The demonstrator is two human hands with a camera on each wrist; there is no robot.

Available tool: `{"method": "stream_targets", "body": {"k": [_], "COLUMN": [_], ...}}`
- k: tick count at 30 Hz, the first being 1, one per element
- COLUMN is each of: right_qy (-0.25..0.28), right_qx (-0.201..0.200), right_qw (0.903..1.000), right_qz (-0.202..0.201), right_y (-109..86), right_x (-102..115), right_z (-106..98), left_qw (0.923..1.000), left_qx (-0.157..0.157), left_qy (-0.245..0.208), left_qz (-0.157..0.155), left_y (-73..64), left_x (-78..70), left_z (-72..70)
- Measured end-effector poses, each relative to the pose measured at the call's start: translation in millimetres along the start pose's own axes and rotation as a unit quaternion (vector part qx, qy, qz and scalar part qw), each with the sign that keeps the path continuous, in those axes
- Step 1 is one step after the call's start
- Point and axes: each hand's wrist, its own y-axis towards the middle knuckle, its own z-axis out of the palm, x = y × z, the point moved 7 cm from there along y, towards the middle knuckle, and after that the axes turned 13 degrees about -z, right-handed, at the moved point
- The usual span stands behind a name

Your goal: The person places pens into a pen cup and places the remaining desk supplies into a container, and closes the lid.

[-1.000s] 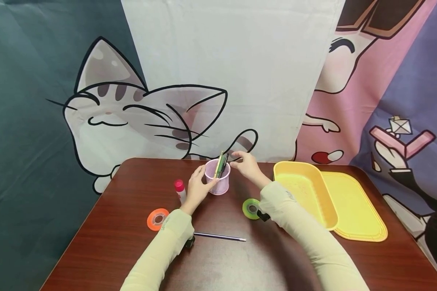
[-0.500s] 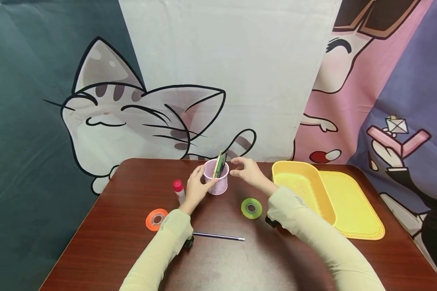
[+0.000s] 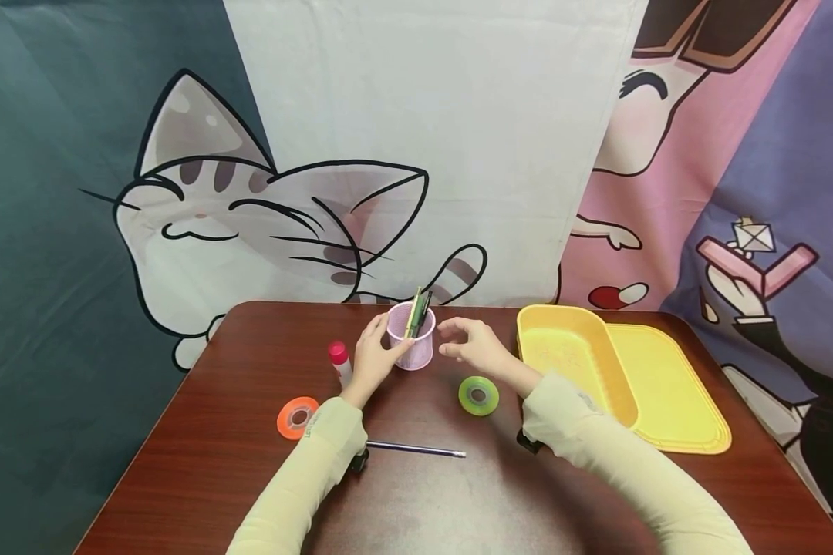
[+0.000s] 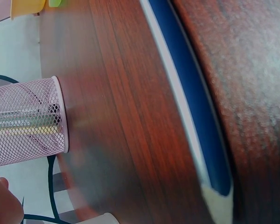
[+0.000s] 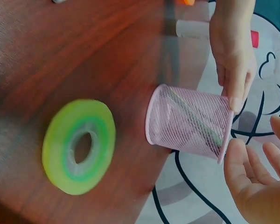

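Observation:
A pink mesh pen cup (image 3: pixel 413 354) stands toward the back of the table, with several pens and a yellow-and-green pencil-like stick (image 3: pixel 413 316) leaning in it. My left hand (image 3: pixel 375 358) holds the cup at its left side, thumb on the rim, as the right wrist view also shows. Just right of the cup hovers my right hand (image 3: pixel 482 347), its fingers loosely bent around nothing. A roll of green tape (image 3: pixel 478 396) lies below that hand. Beside my left hand stands a glue stick (image 3: pixel 341 362) with a red cap.
An orange tape roll (image 3: pixel 297 418) lies left of my left sleeve. A blue pencil (image 3: pixel 416 449) lies across the front, partly behind that sleeve. At right, a yellow tray (image 3: pixel 625 385) overlaps its flat yellow lid (image 3: pixel 687 401). A printed cloth hangs behind the table.
My right hand has drawn back from the pens at the cup's rim, down and to the right. The green tape is now fully uncovered. My left hand stays on the cup.

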Motion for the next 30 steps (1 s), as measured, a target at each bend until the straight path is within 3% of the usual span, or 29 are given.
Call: {"method": "stream_targets", "body": {"k": [5,8,13,19,30], "right_qy": [0.001,-0.004,-0.007,-0.035,-0.022], "right_qx": [0.021,0.037,0.057,0.064,0.084], "right_qw": [0.9998,0.9992,0.9980,0.9960,0.9939], "right_qz": [-0.001,-0.011,-0.026,-0.052,-0.068], "right_y": [-10.9,-15.1,-26.1,-37.6,-58.6], "right_x": [2,-14,-19,-21,-31], "right_z": [9,18,27,36,53], "left_qw": [1.0000,1.0000,0.9999,0.9998,0.9999], "left_qx": [0.000,-0.002,-0.008,-0.011,-0.009], "left_qy": [-0.004,-0.006,-0.005,-0.008,-0.008], "left_qz": [-0.001,0.003,0.010,0.014,0.010], "left_y": [0.9,1.1,1.9,2.4,1.7], "left_x": [0.5,0.4,-0.1,-0.3,1.4], "left_z": [0.4,0.3,0.4,0.2,0.1]}}
